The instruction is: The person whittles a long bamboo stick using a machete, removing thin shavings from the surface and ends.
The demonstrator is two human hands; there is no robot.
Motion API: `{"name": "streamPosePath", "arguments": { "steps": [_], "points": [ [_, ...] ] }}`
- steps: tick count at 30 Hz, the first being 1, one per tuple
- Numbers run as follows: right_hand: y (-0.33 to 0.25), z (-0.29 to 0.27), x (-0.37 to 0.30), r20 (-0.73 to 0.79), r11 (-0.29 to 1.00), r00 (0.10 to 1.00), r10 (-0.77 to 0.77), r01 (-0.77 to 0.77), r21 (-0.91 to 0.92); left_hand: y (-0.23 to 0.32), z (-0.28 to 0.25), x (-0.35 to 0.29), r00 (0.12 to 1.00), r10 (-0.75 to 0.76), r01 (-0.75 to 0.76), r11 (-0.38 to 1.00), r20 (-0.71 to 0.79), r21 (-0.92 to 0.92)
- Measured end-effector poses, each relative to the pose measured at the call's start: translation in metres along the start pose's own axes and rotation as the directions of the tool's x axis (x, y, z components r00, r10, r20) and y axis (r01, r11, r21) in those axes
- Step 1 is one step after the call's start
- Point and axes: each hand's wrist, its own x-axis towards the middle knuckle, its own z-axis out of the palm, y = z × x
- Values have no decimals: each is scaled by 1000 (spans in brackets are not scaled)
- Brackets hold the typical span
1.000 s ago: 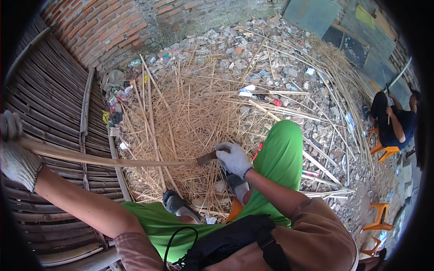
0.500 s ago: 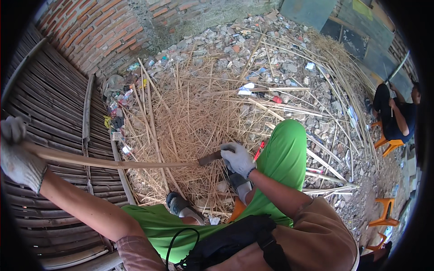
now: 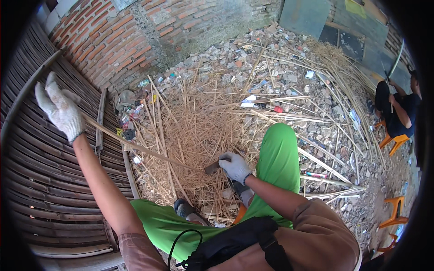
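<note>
Your left hand (image 3: 61, 110) is clenched on the far end of the long bamboo strip (image 3: 144, 151), which looks light, thin and bendy, while your right hand (image 3: 235, 166) grips the knife (image 3: 211, 168), so hold both ends firmly.

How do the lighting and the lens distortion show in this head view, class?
Head view: even daylight, with soft shadows under the bamboo strip; fisheye bending curves the brick wall and the stacked slats near the rim; dark vignette at the corners; the gloved left hand and right hand look sharp.
</note>
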Motion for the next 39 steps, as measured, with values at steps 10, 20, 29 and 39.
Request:
{"name": "streamPosePath", "arguments": {
  "steps": [10,20,29,39],
  "points": [
    [2,-19,0,65,916,984,167,-180,358,-132,-30,-168,741,-649,633,760,170,144],
    [4,-35,-3,45,873,964,262,-257,415,-134,-42,-190,547,-632,662,728,549,178],
    [5,-35,-4,33,889,962,269,-262,376,-124,-48,-197,341,-739,621,642,581,450],
    [3,-39,-6,71,884,967,246,-254,393,-122,-61,-203,124,-753,487,614,647,621]
  ]
}}
